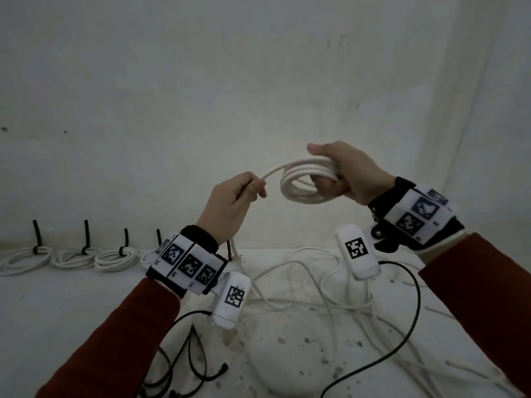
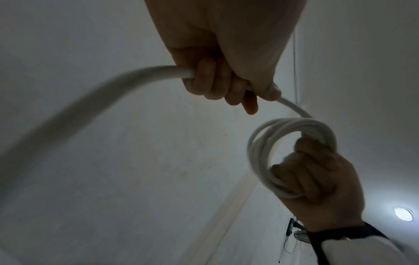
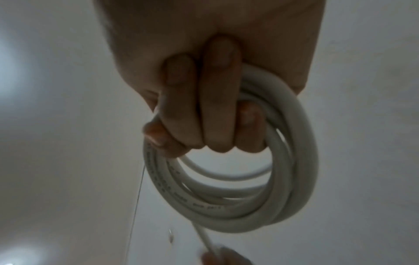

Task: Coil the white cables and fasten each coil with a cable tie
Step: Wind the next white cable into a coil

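My right hand [image 1: 342, 173] grips a coil of white cable [image 1: 301, 183] of several loops, held up in front of the wall; its fingers curl through the loops [image 3: 260, 197]. The free strand [image 1: 273, 170] runs left from the coil into my left hand [image 1: 238, 199], which pinches it between thumb and curled fingers [image 2: 217, 84]. From that hand the rest of the cable [image 2: 68, 116] trails down toward the floor. Loose black cable ties [image 1: 192, 357] lie on the floor at the lower left.
Three tied white coils [image 1: 117, 258] with upright black tie ends lie in a row along the wall at left. A tangle of loose white cables [image 1: 310, 285] spreads over the stained floor below my hands. A black lead [image 1: 402, 340] loops at right.
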Available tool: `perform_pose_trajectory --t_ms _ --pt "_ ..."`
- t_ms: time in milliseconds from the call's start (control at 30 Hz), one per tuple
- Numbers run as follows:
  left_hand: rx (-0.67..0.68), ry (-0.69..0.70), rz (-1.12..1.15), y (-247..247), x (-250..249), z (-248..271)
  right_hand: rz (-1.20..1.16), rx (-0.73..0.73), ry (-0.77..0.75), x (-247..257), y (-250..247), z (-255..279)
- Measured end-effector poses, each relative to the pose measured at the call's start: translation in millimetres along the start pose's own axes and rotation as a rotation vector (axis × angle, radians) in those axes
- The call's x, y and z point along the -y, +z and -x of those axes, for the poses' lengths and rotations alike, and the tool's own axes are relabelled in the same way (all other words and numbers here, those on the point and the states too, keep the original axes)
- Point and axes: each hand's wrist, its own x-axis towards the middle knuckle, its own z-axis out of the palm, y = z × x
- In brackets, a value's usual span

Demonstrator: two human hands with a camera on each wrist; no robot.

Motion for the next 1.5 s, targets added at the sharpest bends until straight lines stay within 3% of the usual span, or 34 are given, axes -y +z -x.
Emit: perform_pose_trajectory --t_ms 133,233,433,667,800,900,1033,1100,1233,1367,1500 --pt "-0.012 -0.206 0.25 18 23 17 -0.4 0.031 -0.027 6 -16 2" --pt "-0.014 -0.283 0.35 39 37 32 -0.605 -0.037 -0.074 11 -21 -1" --pt "-0.01 -0.342 0.343 64 45 46 -0.816 -0.23 -0.165 25 -21 -10" --pt "0.16 -0.387 0.36 69 32 65 -0.974 -0.373 -0.305 33 -18 -23" --pt "0.259 -0.312 0.259 58 15 77 -1.04 -0.379 -0.431 30 -15 -35" --pt "0.254 -0.196 0.084 50 0 79 -0.866 -0.443 -0.491 20 -11 -45" --pt "0.204 -0.091 0.031 38 -13 69 -0.149 -0.474 -0.552 1 -2 -52" --pt "0.167 -0.045 0.038 32 -17 63 0.233 -0.38 -0.508 -9 1 -49" --pt "0.036 0.042 -0.082 15 -20 49 0.824 -0.076 -0.239 -13 1 -32" --pt "-0.033 0.051 -0.14 -3 -13 30 0.965 0.115 -0.133 -6 0 -9" --pt "0.03 0.07 -0.14 3 -10 11 0.864 0.067 -0.098 -4 -1 8"
